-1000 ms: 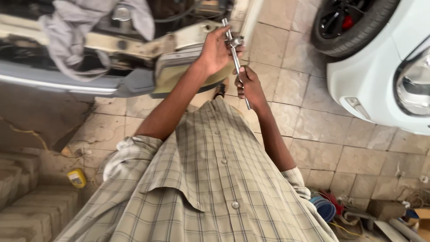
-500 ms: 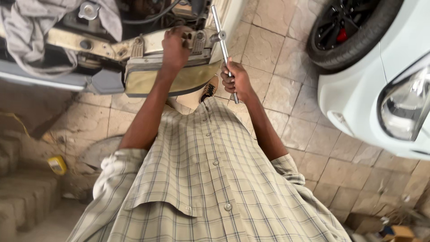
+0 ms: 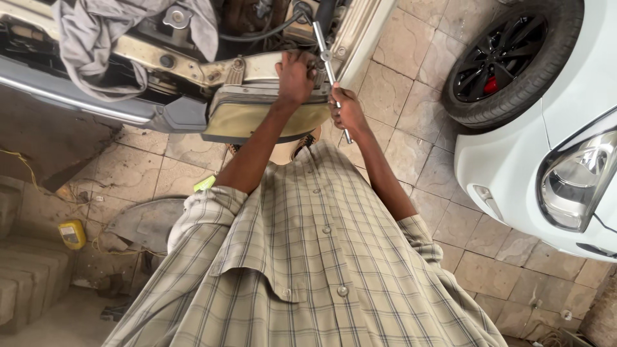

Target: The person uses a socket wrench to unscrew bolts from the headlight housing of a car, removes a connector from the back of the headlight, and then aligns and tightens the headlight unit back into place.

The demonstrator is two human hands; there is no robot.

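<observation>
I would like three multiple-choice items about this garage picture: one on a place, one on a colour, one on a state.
1. Where does the left hand rest?
A. on the headlight
B. on the floor
C. on a tyre

2. What colour is the car at the right?
A. red
B. white
C. blue

3. How is the right hand?
A. open and empty
B. in a pocket
C. closed on the metal wrench

Key: 1 A, it lies on the lamp's top edge. 2 B, white body panels. 3 C, fingers wrap the shaft.
</observation>
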